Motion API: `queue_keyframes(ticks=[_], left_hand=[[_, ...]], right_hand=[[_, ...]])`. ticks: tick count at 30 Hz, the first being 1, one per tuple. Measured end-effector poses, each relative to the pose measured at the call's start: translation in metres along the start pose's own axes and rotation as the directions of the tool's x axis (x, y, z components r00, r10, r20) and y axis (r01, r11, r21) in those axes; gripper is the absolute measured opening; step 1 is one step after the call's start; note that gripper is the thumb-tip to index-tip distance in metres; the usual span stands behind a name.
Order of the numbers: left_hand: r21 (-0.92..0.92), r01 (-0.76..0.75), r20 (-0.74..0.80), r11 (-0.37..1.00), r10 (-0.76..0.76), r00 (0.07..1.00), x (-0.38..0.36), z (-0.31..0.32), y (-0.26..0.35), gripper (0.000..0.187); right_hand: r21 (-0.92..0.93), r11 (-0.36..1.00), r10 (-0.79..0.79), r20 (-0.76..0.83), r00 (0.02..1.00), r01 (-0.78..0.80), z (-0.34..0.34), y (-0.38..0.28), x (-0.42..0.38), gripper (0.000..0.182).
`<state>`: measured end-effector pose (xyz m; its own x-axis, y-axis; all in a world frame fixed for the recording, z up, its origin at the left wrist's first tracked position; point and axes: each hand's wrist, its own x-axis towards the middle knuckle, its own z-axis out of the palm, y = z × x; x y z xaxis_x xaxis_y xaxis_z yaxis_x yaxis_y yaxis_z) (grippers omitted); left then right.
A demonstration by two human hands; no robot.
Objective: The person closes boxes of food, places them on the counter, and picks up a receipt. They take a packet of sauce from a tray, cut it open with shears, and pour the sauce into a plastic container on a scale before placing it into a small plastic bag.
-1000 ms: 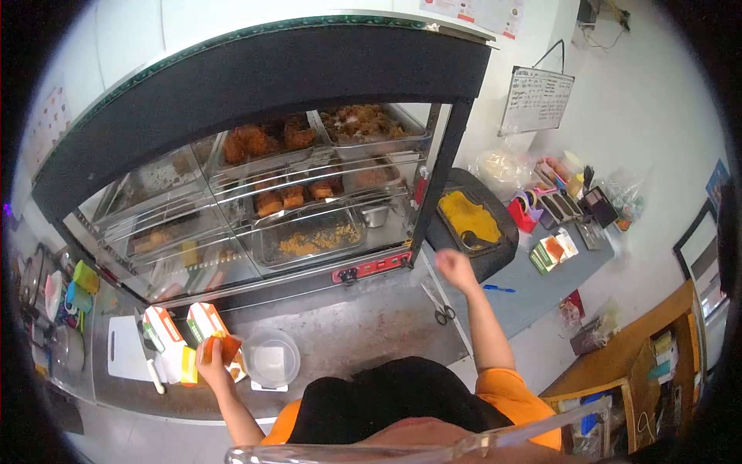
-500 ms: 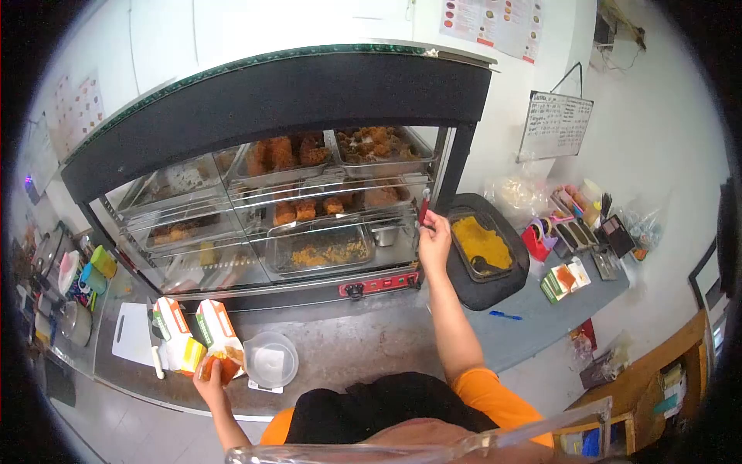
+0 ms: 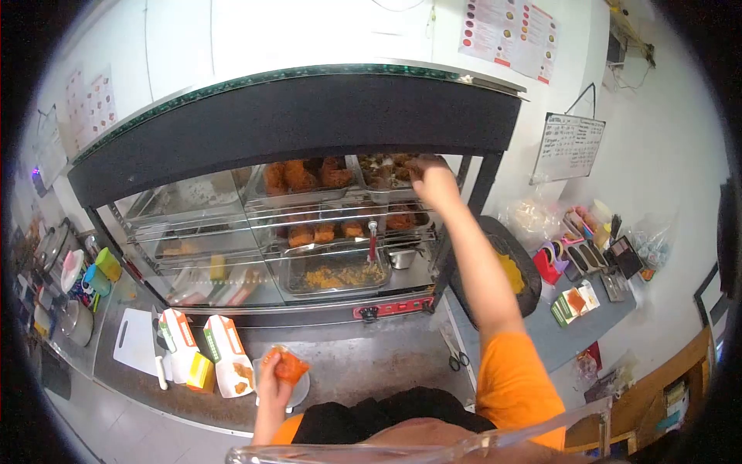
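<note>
"Where do we see the left hand [image 3: 270, 383]?"

"At seven o'clock in our view, closed round the orange-red packet [image 3: 291, 366]. Partly hidden behind both, we see the clear bowl [image 3: 301, 391] on the worktop [image 3: 363, 356]."

"What else do we have on that side?"

"Towards ten o'clock from that hand we see the nearer carton [image 3: 219, 336], with browned food [image 3: 243, 377] in its lower end. Past it we find the farther carton [image 3: 177, 328], with the yellow box [image 3: 201, 374] at its foot. The white-handled knife [image 3: 161, 373] lies out at nine o'clock."

"And the right hand [image 3: 437, 187]?"

"Between one and two o'clock in our view, reaching over the upper tray [image 3: 379, 192] in the black-topped cabinet [image 3: 294, 116]. It looks small and blurred there, so we cannot tell whether it grips anything."

"What do we see below it?"

"Between seven and eight o'clock from it, the red-handled tool [image 3: 372, 246] stands upright by the lower tray [image 3: 332, 291]. Scissors [image 3: 457, 359] lie towards six o'clock."
</note>
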<state>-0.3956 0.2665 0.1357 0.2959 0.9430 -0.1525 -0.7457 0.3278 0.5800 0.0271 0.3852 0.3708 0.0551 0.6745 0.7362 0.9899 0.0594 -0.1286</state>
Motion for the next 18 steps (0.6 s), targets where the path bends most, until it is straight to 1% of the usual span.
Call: queue_keyframes(ticks=[1, 2, 3, 4, 5, 6, 7, 8, 9, 10, 11, 12, 13, 14, 15, 16, 17, 18], left_hand=[[-0.002, -0.004, -0.003, 1.000, 0.004, 1.000, -0.003, -0.001, -0.005, 0.017], [-0.050, 0.078, -0.001, 0.996, -0.078, 0.997, -0.005, -0.004, -0.010, 0.020], [-0.099, 0.158, 0.008, 0.982, -0.158, 0.987, -0.006, -0.007, -0.013, 0.023], [-0.103, 0.156, 0.010, 0.982, -0.156, 0.988, -0.007, -0.007, -0.013, 0.023], [-0.155, 0.201, 0.013, 0.967, -0.202, 0.979, -0.009, -0.007, -0.011, 0.025], [-0.206, 0.247, 0.018, 0.947, -0.249, 0.968, -0.011, -0.008, -0.010, 0.026], [-0.214, 0.256, 0.046, 0.943, -0.252, 0.967, -0.011, -0.013, -0.008, 0.031], [-0.218, 0.257, 0.046, 0.941, -0.253, 0.966, -0.011, -0.021, -0.007, 0.031], [-0.158, 0.241, 0.033, 0.958, -0.239, 0.970, -0.011, -0.028, -0.007, 0.033], [-0.096, 0.226, 0.020, 0.969, -0.225, 0.974, -0.010, -0.032, -0.006, 0.035], [-0.099, 0.230, 0.018, 0.968, -0.229, 0.973, -0.011, -0.031, -0.004, 0.035], [-0.018, 0.179, 0.008, 0.984, -0.179, 0.984, -0.012, -0.026, 0.000, 0.035], [0.064, 0.128, 0.002, 0.990, -0.129, 0.992, -0.013, -0.021, 0.004, 0.036], [0.060, 0.135, 0.000, 0.989, -0.135, 0.991, -0.015, -0.014, 0.006, 0.036], [0.117, 0.085, -0.017, 0.990, -0.083, 0.996, -0.016, -0.007, 0.009, 0.038], [0.175, 0.034, -0.029, 0.984, -0.030, 0.999, -0.017, -0.003, 0.010, 0.039], [0.161, 0.024, -0.017, 0.987, -0.022, 1.000, -0.014, -0.007, 0.008, 0.040], [0.162, 0.027, -0.017, 0.986, -0.025, 1.000, -0.015, -0.006, 0.009, 0.040]], right_hand=[[-0.090, 0.983, 0.179, 0.278, 0.944, -0.160, -0.013, -0.015, 0.024, 0.033], [-0.088, 0.984, 0.175, 0.279, 0.944, -0.156, 0.006, 0.003, 0.041, 0.033], [-0.260, 0.963, -0.052, 0.077, 0.996, 0.071, 0.038, 0.033, 0.053, 0.035], [-0.460, 0.854, -0.313, -0.080, 0.946, 0.243, 0.032, 0.019, 0.059, 0.037], [-0.378, 0.919, 0.011, 0.314, 0.949, 0.114, 0.013, 0.015, 0.074, 0.040], [-0.381, 0.917, 0.009, 0.314, 0.949, 0.118, -0.006, -0.006, 0.079, 0.040], [-0.464, 0.876, 0.101, 0.442, 0.891, 0.131, -0.018, -0.022, 0.080, 0.040], [-0.540, 0.827, 0.205, 0.549, 0.810, 0.157, -0.021, -0.029, 0.081, 0.042], [-0.541, 0.826, 0.206, 0.552, 0.808, 0.159, -0.008, -0.018, 0.084, 0.042], [-0.493, 0.861, 0.162, 0.498, 0.852, 0.125, 0.012, 0.003, 0.090, 0.041], [-0.442, 0.892, 0.122, 0.439, 0.890, 0.095, 0.028, 0.018, 0.094, 0.041], [-0.444, 0.891, 0.124, 0.444, 0.888, 0.097, 0.035, 0.021, 0.096, 0.041], [-0.482, 0.857, 0.096, 0.496, 0.863, 0.182, 0.041, 0.025, 0.098, 0.039], [-0.513, 0.816, 0.072, 0.547, 0.834, 0.266, 0.046, 0.029, 0.098, 0.038], [-0.514, 0.815, 0.076, 0.552, 0.831, 0.267, 0.045, 0.026, 0.094, 0.038], [-0.510, 0.827, 0.050, 0.488, 0.871, 0.238, 0.037, 0.019, 0.091, 0.037], [-0.503, 0.838, 0.025, 0.419, 0.908, 0.209, 0.029, 0.012, 0.088, 0.036], [-0.504, 0.838, 0.028, 0.420, 0.907, 0.208, 0.019, 0.004, 0.087, 0.036]])
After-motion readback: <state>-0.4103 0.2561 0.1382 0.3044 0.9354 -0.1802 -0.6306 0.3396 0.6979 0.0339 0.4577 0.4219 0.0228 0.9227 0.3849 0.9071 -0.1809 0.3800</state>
